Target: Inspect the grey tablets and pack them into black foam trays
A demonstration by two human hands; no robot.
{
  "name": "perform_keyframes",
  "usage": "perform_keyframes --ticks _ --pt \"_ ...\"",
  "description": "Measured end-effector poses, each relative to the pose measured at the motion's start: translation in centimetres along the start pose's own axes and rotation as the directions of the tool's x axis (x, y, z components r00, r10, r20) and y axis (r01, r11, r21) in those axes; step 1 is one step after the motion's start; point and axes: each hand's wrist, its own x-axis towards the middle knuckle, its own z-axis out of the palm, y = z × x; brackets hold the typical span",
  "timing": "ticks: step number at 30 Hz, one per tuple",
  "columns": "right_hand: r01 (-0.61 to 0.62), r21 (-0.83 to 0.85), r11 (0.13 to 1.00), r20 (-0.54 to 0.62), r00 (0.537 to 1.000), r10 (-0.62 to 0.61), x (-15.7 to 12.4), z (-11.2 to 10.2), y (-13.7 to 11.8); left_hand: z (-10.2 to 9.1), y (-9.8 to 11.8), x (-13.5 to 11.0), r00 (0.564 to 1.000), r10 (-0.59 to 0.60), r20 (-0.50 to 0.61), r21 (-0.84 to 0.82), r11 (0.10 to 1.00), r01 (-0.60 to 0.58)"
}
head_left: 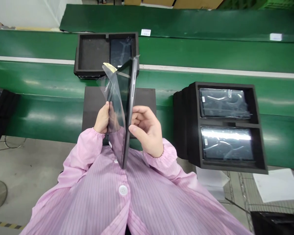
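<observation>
I hold a dark tablet [129,107] upright on its edge, its lower end resting against my pink striped coat. My right hand [147,129] is curled round its back and right side. My left hand [103,117] grips the left side, behind a clear protective film [114,89] that peels away from the screen and curves outward. A yellow tab [109,66] sits at the film's top corner. A flat dark foam pad [93,101] lies on the belt just behind the tablet.
A green conveyor belt [210,52] runs across in front of me. On it stands a black foam tray [93,52] with one tablet in its right slot. A stack of black trays [225,125] with two wrapped tablets stands at right. Another black tray [0,107] is at the left edge.
</observation>
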Motion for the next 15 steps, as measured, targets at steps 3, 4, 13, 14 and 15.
perform_keyframes --ticks 3,4,13,14,15 --pt "0.056 -0.050 0.997 -0.050 0.997 -0.059 0.9 -0.2 -0.5 0.3 -0.5 -0.2 0.992 0.103 0.077 0.047 0.993 -0.106" --pt "0.066 -0.068 0.995 -0.057 0.996 -0.070 1.1 -0.3 -0.7 0.4 -0.7 -0.2 0.987 0.118 0.107 0.058 0.990 -0.125" --pt "0.052 -0.158 0.986 0.085 0.996 -0.039 2.1 -2.1 -2.8 1.3 -1.2 -1.0 0.949 0.210 0.236 0.114 0.964 -0.242" --pt "0.060 -0.160 0.985 0.084 0.995 -0.047 2.2 -2.2 -2.9 1.5 -1.2 -1.0 0.948 0.225 0.223 0.114 0.960 -0.255" --pt "0.073 -0.156 0.985 0.083 0.995 -0.061 2.2 -2.2 -3.0 1.6 -1.3 -1.0 0.948 0.236 0.213 0.114 0.958 -0.264"
